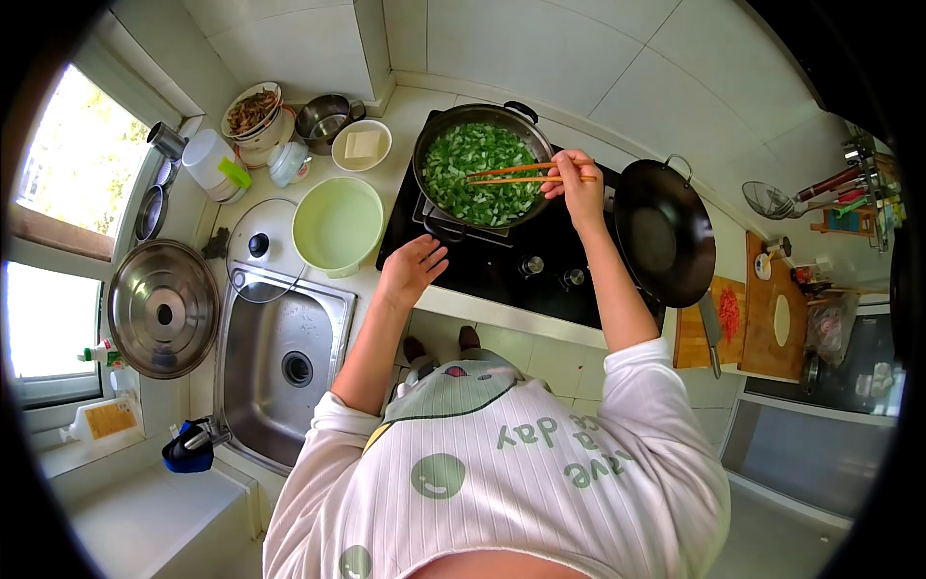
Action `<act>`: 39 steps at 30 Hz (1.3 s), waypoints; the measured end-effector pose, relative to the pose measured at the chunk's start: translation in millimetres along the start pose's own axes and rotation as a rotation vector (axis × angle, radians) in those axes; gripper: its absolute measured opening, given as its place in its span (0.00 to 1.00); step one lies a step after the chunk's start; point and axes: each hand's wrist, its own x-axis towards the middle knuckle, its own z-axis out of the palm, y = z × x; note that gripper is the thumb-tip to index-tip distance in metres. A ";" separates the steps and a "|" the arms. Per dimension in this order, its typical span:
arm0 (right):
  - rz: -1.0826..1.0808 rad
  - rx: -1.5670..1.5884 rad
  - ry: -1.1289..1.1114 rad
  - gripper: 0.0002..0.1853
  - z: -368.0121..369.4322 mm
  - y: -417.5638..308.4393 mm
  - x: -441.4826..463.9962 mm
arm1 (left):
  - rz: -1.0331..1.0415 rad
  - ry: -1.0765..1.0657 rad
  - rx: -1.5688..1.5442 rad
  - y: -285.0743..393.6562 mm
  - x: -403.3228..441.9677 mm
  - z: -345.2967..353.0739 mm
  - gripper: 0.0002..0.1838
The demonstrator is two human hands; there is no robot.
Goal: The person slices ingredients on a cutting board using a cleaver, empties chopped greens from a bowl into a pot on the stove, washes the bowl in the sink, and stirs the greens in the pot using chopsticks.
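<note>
A pair of wooden chopsticks is gripped in my right hand, with the tips down in the chopped greens. The greens fill a dark two-handled pan on the black cooktop. Just below the pan's near handle, my left hand hovers with fingers extended, holding nothing. Whether its fingertips touch the handle I cannot tell.
An empty black wok stands right of the pan. Left are a green basin, a bowl with a pale block, a glass lid and the sink. A knife lies on the cutting board at right.
</note>
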 end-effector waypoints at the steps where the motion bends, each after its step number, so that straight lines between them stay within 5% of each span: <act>1: -0.025 -0.013 0.004 0.11 0.0 0.8 -1.7 | 0.000 -0.006 -0.004 -0.3 0.4 -0.3 0.28; 26: -0.040 0.017 -0.053 0.12 20.3 23.8 -22.9 | -0.012 0.013 -0.011 -1.4 3.5 -0.4 0.28; 39: -0.095 0.016 0.138 0.10 -5.8 6.8 -17.0 | -0.021 0.017 -0.028 -1.5 6.9 -3.5 0.28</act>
